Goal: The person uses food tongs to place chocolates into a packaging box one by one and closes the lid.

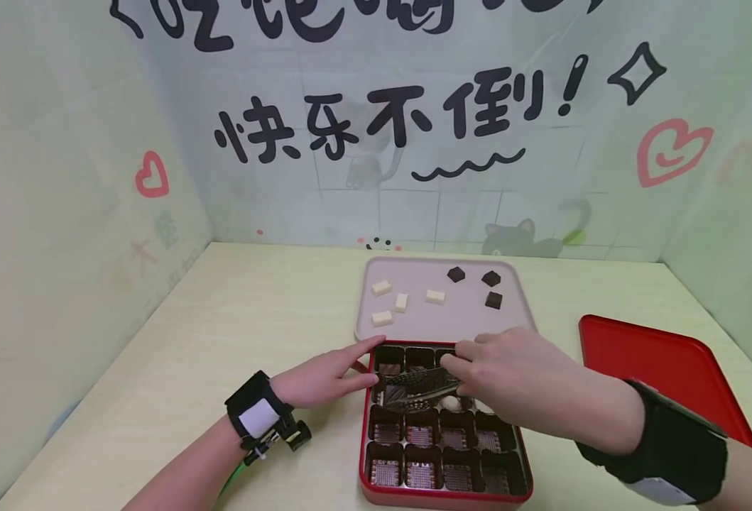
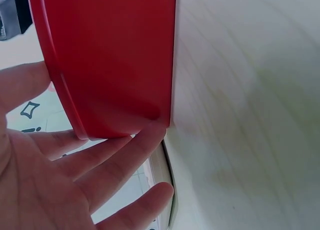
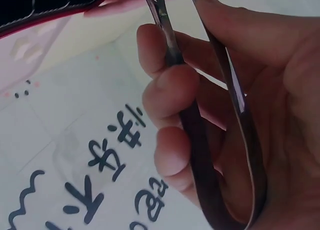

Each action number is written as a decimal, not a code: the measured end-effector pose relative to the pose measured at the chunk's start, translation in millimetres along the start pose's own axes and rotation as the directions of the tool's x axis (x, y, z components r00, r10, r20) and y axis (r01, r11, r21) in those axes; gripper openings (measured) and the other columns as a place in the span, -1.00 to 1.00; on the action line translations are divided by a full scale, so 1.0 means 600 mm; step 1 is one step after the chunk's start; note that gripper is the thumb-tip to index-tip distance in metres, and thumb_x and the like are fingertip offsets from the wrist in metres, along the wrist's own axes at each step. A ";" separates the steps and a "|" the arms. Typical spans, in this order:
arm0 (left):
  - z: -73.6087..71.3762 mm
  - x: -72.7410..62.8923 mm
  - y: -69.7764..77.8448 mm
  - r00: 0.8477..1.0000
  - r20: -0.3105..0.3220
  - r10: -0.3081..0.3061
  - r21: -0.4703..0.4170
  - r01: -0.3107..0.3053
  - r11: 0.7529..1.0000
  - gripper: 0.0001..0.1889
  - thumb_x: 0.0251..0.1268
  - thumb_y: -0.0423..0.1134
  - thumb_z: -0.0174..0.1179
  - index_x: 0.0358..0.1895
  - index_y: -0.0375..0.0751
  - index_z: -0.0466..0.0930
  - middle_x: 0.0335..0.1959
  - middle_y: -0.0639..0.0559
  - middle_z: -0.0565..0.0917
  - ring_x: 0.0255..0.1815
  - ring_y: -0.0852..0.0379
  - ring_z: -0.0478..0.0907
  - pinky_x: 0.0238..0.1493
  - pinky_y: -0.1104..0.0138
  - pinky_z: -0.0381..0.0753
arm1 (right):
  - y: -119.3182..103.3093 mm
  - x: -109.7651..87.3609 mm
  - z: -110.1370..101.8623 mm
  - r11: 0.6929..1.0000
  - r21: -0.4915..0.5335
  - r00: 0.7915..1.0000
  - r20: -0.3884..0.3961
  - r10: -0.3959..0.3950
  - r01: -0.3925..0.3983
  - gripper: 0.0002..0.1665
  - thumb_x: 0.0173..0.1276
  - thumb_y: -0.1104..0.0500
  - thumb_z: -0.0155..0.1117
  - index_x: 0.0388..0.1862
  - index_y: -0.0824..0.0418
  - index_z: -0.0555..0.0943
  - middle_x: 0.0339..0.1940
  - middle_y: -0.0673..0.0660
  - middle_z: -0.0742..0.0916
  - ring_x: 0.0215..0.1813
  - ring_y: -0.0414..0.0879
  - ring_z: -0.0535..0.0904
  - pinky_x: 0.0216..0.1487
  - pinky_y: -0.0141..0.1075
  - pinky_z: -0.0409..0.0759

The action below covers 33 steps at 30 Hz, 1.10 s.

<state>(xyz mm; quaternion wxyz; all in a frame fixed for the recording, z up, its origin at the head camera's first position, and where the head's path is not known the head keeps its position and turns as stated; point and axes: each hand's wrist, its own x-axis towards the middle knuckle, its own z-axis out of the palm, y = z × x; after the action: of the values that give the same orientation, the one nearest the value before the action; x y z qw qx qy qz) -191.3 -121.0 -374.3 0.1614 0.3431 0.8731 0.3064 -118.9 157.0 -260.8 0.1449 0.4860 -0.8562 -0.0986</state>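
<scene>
A red box (image 1: 442, 497) with a dark, gridded inner tray stands before me. My left hand (image 1: 321, 376) rests against its left side, fingers fairly straight along the rim. In the left wrist view, fingertips touch the box's red wall (image 2: 110, 60). My right hand (image 1: 510, 383) grips metal tongs (image 1: 417, 390), its fingers curled round the tongs' arms (image 3: 195, 135) in the right wrist view. The tong tips point left over the box's second row, their ends apart. Round white pieces (image 1: 450, 403) sit in that row near my right hand; brown pieces (image 1: 390, 369) lie in the back row.
Behind the box, a pale pinkish tray (image 1: 414, 330) carries several white blocks (image 1: 435, 297) and 3 dark pieces (image 1: 493, 301). A red lid-like tray (image 1: 657, 362) lies to the right, beyond my right forearm. Printed wall sheets enclose the pale table (image 1: 177, 369).
</scene>
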 end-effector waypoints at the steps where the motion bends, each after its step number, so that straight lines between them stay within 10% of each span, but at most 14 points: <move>1: 0.000 0.000 0.000 1.000 0.001 -0.001 0.001 0.001 1.000 -0.29 0.50 0.02 0.01 0.55 -0.16 -0.02 0.35 -0.16 0.40 0.12 0.02 0.55 0.14 0.10 0.49 | -0.005 0.005 0.000 1.000 0.000 1.000 0.008 -0.010 0.010 -0.72 0.13 0.05 0.52 -0.31 0.10 0.59 -0.62 -0.10 0.46 -0.56 -0.23 0.43 -0.64 -0.40 0.34; 24: -0.002 -0.003 -0.002 1.000 0.003 0.001 -0.029 -0.001 1.000 -0.27 0.47 0.08 0.03 0.55 -0.12 0.01 0.30 -0.13 0.46 0.12 0.04 0.55 0.08 0.14 0.52 | -0.094 0.120 0.006 0.954 -0.262 0.953 0.296 -0.065 0.146 -0.89 0.23 -0.06 0.40 -0.47 -0.13 0.72 -0.70 -0.14 0.59 -0.58 -0.25 0.49 -0.63 -0.41 0.38; 33: -0.004 -0.004 -0.003 1.000 0.000 0.016 -0.010 -0.016 1.000 -0.27 0.47 0.08 0.03 0.56 -0.11 0.00 0.25 -0.12 0.50 0.10 0.06 0.56 0.06 0.16 0.52 | -0.084 0.141 -0.005 0.979 -0.181 0.907 0.422 -0.004 0.089 -0.85 0.13 -0.08 0.44 -0.47 -0.08 0.68 -0.68 -0.14 0.58 -0.53 -0.25 0.52 -0.52 -0.40 0.48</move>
<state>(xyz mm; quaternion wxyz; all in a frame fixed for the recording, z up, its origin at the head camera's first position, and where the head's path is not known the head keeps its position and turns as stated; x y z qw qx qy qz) -191.6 -124.3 -373.5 0.1606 0.3492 0.8689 0.3119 -118.5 58.7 -260.5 0.0023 0.4571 -0.8415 -0.2879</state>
